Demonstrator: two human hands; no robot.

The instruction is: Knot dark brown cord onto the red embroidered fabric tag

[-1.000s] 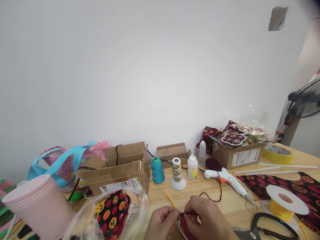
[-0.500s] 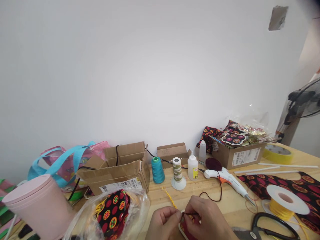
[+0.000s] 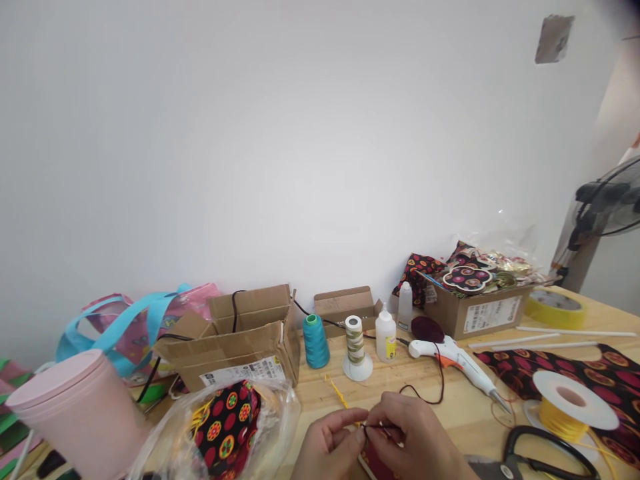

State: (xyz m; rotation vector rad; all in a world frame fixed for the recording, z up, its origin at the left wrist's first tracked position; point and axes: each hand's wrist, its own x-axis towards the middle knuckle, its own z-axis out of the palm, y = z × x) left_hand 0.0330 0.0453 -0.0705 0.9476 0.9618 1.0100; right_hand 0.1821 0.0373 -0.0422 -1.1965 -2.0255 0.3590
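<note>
Low in the middle of the view, my left hand (image 3: 330,445) and my right hand (image 3: 417,437) meet fingertip to fingertip. Both are closed in a pinch on a thin dark cord (image 3: 383,427), which runs across the right fingers. Beneath the fingers shows a dark red patterned piece with a pale edge (image 3: 376,465); most of it is hidden by my hands. A yellow cord (image 3: 336,390) lies just beyond the left fingers. Farther right, a dark red cord (image 3: 425,402) trails from a dark round ball (image 3: 427,328).
Behind stand a teal thread cone (image 3: 316,343), a striped spool (image 3: 355,341) and a glue bottle (image 3: 385,335). Rightward lie a glue gun (image 3: 457,360), scissors (image 3: 547,457) and a yellow cord spool (image 3: 565,413). A plastic bag of fabric (image 3: 230,427) and a pink canister (image 3: 80,417) stand left.
My fingertips have shifted slightly apart over the red piece, and the dark cord now shows drawn across the right fingers. The left fingers have lifted a little.
</note>
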